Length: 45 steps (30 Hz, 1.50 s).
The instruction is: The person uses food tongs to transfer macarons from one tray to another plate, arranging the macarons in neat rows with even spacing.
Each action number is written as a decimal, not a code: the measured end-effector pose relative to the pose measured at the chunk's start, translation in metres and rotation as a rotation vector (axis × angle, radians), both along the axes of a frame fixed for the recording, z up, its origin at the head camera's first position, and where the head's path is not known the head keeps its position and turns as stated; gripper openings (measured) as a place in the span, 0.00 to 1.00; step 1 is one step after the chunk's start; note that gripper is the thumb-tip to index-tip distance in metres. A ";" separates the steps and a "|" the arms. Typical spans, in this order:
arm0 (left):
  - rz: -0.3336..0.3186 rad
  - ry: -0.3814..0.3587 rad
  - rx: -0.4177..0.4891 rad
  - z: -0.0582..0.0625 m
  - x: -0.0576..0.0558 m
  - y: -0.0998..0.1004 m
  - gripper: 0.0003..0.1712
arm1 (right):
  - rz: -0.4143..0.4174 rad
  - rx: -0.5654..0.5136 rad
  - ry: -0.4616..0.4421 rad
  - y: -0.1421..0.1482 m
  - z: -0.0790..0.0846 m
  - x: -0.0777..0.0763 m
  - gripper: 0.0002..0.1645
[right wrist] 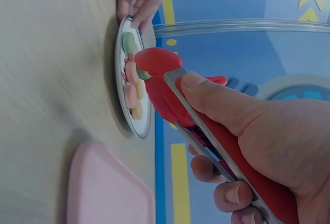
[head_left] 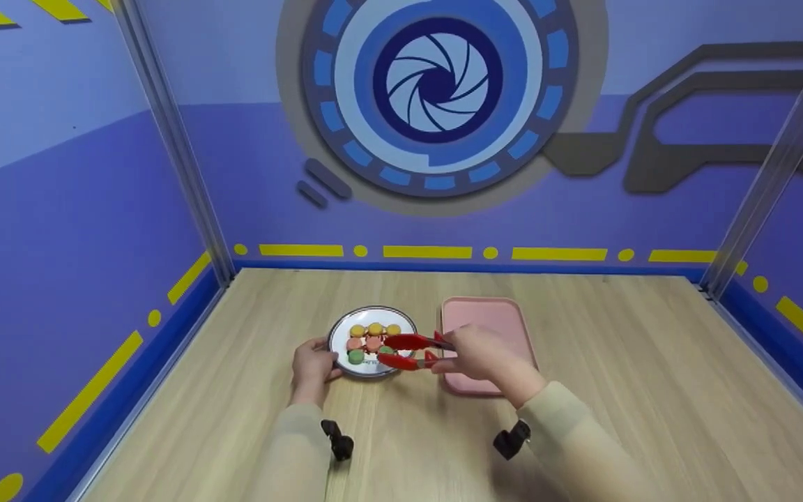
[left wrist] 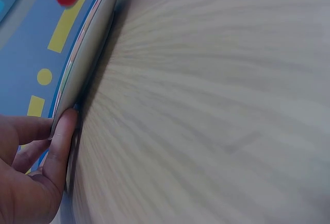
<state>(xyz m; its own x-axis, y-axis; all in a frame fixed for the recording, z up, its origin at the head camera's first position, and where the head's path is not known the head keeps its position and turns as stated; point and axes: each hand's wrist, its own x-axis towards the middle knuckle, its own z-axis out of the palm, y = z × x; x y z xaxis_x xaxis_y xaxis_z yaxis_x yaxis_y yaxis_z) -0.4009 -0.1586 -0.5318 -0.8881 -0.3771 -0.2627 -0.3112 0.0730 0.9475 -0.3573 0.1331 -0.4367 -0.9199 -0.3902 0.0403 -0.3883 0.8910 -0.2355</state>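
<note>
My left hand point(head_left: 313, 365) grips the left rim of a round white plate point(head_left: 339, 338) with a dark edge, thumb and fingers on opposite faces in the left wrist view. On the plate lie yellow macarons point(head_left: 375, 328), pink macarons point(head_left: 373, 343) and a green macaron point(head_left: 355, 357). My right hand point(head_left: 478, 351) holds red-tipped metal tongs point(right wrist: 206, 126) over the plate's right side. Between the tong tips sits another green macaron point(right wrist: 143, 73), mostly hidden by them; whether it is off the plate I cannot tell.
Right of the plate, a pink rectangular tray point(head_left: 492, 314) lies on the wooden table point(head_left: 603, 335), partly under my right hand and forearm. Blue-purple panels point(head_left: 234, 174) close off the back and both sides. Black wrist cameras point(head_left: 511, 439) stick out from both sleeves.
</note>
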 end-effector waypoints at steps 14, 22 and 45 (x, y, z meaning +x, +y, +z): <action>-0.003 0.092 0.065 0.002 0.009 0.003 0.31 | -0.014 0.067 0.011 -0.030 -0.011 -0.005 0.29; -0.001 0.079 0.068 0.002 0.008 0.003 0.31 | -0.032 0.078 -0.001 -0.032 -0.010 -0.006 0.30; -0.001 0.047 0.018 0.005 0.009 0.005 0.29 | 0.013 -0.070 0.045 0.003 -0.008 0.000 0.25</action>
<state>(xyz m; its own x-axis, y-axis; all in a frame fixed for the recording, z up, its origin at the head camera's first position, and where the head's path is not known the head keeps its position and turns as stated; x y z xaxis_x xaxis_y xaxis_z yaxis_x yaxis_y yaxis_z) -0.3916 -0.1538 -0.5271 -0.8999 -0.3723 -0.2272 -0.2663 0.0564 0.9622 -0.3577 0.1363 -0.4449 -0.9112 -0.3973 0.1087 -0.4116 0.8676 -0.2791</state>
